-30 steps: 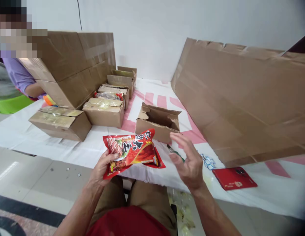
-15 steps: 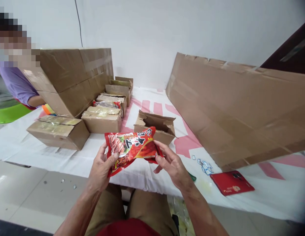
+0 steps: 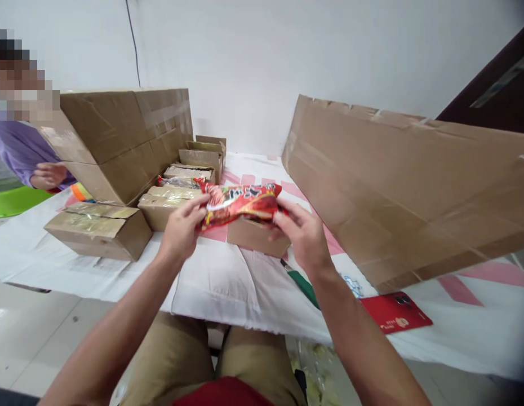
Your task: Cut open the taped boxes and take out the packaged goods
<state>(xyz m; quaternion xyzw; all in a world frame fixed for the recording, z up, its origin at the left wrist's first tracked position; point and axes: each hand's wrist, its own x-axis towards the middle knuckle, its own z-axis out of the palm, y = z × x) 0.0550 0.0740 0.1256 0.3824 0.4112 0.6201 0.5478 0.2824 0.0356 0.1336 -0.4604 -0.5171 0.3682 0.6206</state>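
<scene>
The white cloth (image 3: 215,276) ends in a near edge that runs across the scene just above the person's lap, and a bare stretch of it lies between the two forearms. To the left, a taped box (image 3: 97,231) and a second box (image 3: 160,211) bound this room, with a carton stack (image 3: 127,135) rising beyond them; to the right, a large cardboard panel (image 3: 397,192) slants from far to near. Between stack and panel, a strip of cloth with pink markings runs toward the wall (image 3: 245,67). The red packet (image 3: 243,204) is held up over the cloth, in front of a small carton (image 3: 260,239), its long axis running left to right and its printed face toward the person. The left hand (image 3: 183,228) is closed around its left end, the right hand (image 3: 306,237) pinches its right end between thumb and fingers. The packet hides the carton's top, and whether the two touch cannot be told. Its lettering is blurred. The right forearm covers part of a green-handled tool (image 3: 302,286) and of a red phone (image 3: 397,313). At far left, a co-worker's purple sleeve (image 3: 21,146) is cut off by the frame.
</scene>
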